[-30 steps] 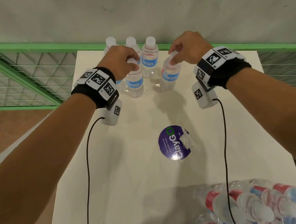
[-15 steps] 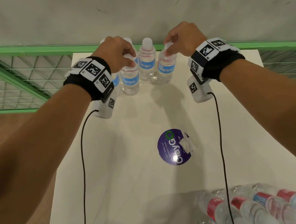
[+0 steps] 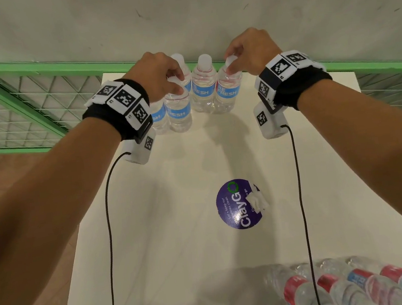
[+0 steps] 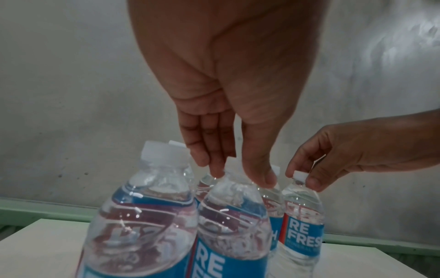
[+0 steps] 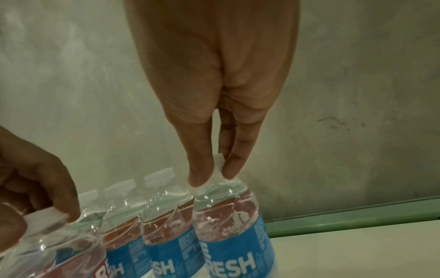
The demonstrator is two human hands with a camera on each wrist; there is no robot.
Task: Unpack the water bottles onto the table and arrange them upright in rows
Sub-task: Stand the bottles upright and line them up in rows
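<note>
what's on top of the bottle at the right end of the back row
The right hand is on it, its fingertips pinching the white cap of the right-end bottle. The fingers cover most of the cap.

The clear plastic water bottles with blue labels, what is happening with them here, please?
A person is setting bottles upright at the far end of the white table. The left hand pinches the cap of a front clear plastic bottle with blue label, the right hand the rightmost bottle. More bottles lie in the plastic-wrapped pack at the near edge.

Shrink-wrapped bottle pack (image 3: 358,287) cut off below.
</note>
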